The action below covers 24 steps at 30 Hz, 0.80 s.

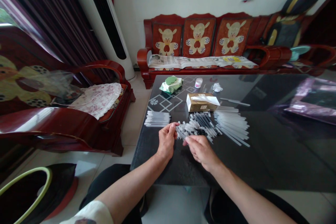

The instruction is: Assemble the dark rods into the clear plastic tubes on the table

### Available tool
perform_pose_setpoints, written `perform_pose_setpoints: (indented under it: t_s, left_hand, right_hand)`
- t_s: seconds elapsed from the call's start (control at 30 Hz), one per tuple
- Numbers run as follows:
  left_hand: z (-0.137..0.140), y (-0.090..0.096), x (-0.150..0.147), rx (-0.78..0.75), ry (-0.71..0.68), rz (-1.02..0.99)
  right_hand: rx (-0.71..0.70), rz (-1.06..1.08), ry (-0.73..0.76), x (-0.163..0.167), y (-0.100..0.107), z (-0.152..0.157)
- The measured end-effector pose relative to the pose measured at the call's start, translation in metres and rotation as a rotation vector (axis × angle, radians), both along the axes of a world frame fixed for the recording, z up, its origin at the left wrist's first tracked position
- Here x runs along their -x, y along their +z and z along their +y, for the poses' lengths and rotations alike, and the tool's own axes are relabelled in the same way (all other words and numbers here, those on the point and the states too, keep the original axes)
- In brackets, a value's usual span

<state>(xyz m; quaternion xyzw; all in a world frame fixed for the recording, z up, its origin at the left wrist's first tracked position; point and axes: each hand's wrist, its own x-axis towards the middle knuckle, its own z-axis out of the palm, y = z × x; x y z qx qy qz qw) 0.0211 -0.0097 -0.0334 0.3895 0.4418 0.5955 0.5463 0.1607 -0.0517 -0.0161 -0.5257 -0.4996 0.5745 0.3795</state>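
Note:
My left hand (167, 140) is closed in a pinch at the near left side of a pile of small whitish pen parts (187, 128). My right hand (201, 149) is also pinched, low over the table in front of that pile. Whatever sits between the fingers of either hand is too small to make out. Behind the pile lie thin black pen refills (203, 119). To their right, translucent white pen barrels (232, 126) fan out. A neat row of white pens (157, 118) lies left of my left hand.
The dark glossy table (273, 161) carries a tissue box (202, 103), a green wipes pack (171, 84), a small white tub (198, 83) and crumpled tissue (217, 87). One stick (235, 102) lies apart. A purple shiny package (315, 99) is at right. Wooden seats stand around.

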Motion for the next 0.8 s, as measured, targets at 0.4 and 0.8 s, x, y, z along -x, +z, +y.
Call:
perform_pose_setpoints:
  t_s: [0.4,0.8]
  left_hand:
    - [0.014,0.006,0.023,-0.014,-0.29,0.287]
    - [-0.003,0.022,0.037,-0.609,-0.679,0.8]
  right_hand:
    - [0.114,-0.011,0.056,-0.019,-0.004,0.006]
    - [0.081,-0.236,0.234,-0.026,-0.013,0.009]
